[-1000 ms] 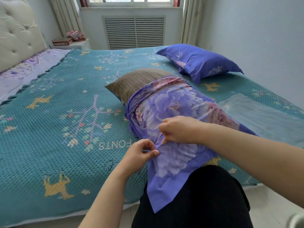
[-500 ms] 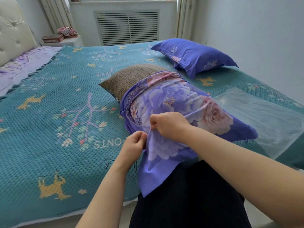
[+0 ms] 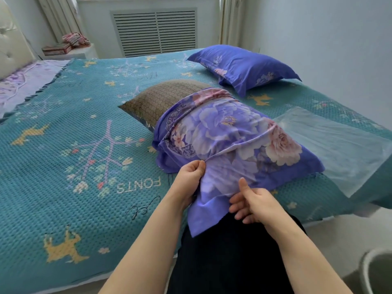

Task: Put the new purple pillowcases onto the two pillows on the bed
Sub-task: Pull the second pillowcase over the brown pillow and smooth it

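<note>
Head view: teal bedspread (image 3: 63,166) beneath a louvred vent (image 3: 156,31).

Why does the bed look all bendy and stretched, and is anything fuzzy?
Head view: the wide lens curves the teal woven bedspread and stretches the arms near the edges; soft daylight, no hard shadows or glare; the purple flowered pillowcase looks a little smeared near the left hand; the grey round bin at the corner is blurry.

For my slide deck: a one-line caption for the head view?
Left hand grips the purple pillowcase half-drawn over a brown pillow; right hand beside it.
</note>
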